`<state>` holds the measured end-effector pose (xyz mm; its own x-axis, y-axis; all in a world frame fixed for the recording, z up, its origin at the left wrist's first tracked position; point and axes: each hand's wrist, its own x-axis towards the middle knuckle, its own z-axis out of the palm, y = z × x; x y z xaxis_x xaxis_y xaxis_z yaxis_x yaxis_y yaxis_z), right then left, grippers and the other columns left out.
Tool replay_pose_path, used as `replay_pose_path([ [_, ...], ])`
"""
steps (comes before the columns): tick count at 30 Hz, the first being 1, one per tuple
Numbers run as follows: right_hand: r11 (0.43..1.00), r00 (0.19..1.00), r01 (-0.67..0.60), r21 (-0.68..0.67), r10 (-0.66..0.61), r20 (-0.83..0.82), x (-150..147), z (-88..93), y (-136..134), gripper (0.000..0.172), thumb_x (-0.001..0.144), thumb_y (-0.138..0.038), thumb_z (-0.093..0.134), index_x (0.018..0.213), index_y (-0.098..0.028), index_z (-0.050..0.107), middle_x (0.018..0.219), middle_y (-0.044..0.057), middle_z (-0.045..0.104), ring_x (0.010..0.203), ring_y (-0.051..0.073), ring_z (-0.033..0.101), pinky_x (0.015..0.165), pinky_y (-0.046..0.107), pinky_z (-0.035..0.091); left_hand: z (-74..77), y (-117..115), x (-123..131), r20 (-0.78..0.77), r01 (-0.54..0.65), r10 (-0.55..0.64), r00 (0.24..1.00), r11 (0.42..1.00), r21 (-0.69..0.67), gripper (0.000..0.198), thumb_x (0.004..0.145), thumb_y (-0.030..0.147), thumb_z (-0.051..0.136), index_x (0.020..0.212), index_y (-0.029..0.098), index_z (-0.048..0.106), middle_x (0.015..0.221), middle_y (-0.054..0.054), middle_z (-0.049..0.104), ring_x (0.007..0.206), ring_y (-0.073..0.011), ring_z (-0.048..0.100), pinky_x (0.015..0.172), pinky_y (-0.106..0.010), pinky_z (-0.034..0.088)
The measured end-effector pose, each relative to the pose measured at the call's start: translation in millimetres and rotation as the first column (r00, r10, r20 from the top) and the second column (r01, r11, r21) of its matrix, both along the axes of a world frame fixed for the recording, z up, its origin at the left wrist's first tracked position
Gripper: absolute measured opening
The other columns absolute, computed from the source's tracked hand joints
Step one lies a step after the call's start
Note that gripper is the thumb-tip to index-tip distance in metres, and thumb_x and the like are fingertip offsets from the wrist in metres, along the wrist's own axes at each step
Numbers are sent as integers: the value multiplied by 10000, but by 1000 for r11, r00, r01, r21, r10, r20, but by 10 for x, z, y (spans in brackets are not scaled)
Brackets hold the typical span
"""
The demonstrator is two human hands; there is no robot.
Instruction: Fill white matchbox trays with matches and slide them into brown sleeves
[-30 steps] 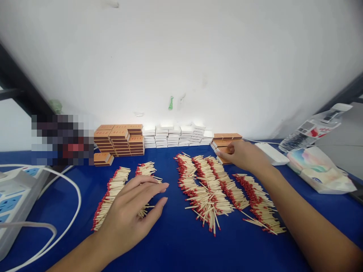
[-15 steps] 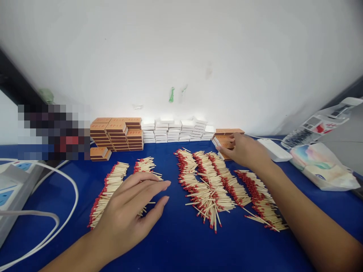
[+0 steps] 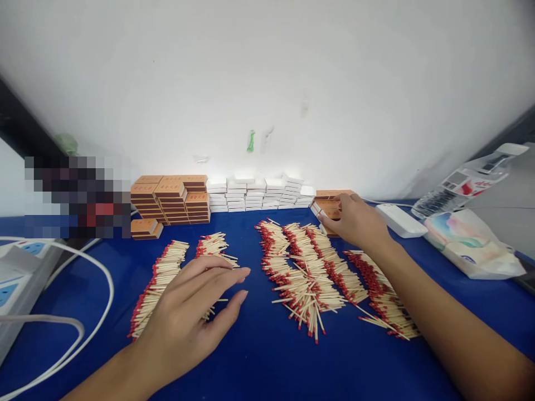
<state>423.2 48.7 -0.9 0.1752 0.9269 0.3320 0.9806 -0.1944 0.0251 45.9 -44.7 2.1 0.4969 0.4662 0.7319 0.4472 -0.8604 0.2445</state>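
My left hand [image 3: 192, 317] hovers over the left rows of matches [image 3: 161, 273], fingers apart and holding nothing. At the back right, my right hand [image 3: 355, 220] has its thumb and fingers on an orange matchbox [image 3: 331, 210] in the small right stack; its palm hides part of that stack. Red-headed matches [image 3: 309, 267] lie in several wavy rows between my hands, and another row [image 3: 382, 295] lies beside my right forearm. White matchbox trays [image 3: 254, 195] are piled along the wall. Left of them stands a taller stack of orange matchboxes [image 3: 167, 200].
A power strip [image 3: 25, 273] and looping white cable [image 3: 111, 295] lie at the left. On the right are a white device [image 3: 401, 220], a tissue pack [image 3: 472, 245] and a clear plastic bottle [image 3: 455, 186]. A wall [image 3: 267, 72] rises behind the blue table [image 3: 259, 362].
The view has shifted slightly. Both hands keep nearly the same pose, my right hand still at the right-hand matchboxes.
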Motion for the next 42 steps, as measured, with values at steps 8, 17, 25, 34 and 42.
replay_pose_path([
  [8,1000,1000,-16,-8,16,-25,27,-17,14,507,927,-564,624,1216,-148,593,1263,223,675,1083,372,680,784,421,512,-23,6,-16,-14,6,-7,1000,1000,-20,340,928,80,724,1253,171,682,1043,-37,773,1080,-176,663,987,-316,574],
  [17,980,976,145,-137,-164,-140,227,290,-51,600,888,-712,611,1155,-181,688,1100,188,764,993,364,697,720,397,456,-22,5,-20,-10,11,-11,1000,1000,-15,348,927,68,718,1255,177,677,1032,-33,773,1075,-177,665,982,-319,575],
  [25,880,962,203,-430,-262,-81,805,471,-100,624,904,-793,521,872,-194,690,950,193,756,894,339,679,719,411,423,-36,6,-22,-13,18,-18,1000,1000,-19,336,929,75,724,1252,161,682,1031,-34,768,1063,-169,659,974,-306,573],
  [34,870,983,-166,-464,112,-143,358,353,-151,692,800,-926,495,662,-249,531,720,71,673,648,233,589,593,367,347,-23,18,-8,-9,27,-27,1000,999,-18,355,926,63,723,1267,153,680,1030,-35,763,1074,-163,650,969,-294,565],
  [42,886,986,-163,-433,133,-99,261,279,-111,625,861,-850,484,688,-250,503,756,80,701,659,223,590,600,369,365,-37,23,-10,-10,23,-23,1000,1000,-19,349,932,75,721,1267,162,677,1032,-32,765,1074,-168,654,968,-299,571],
])
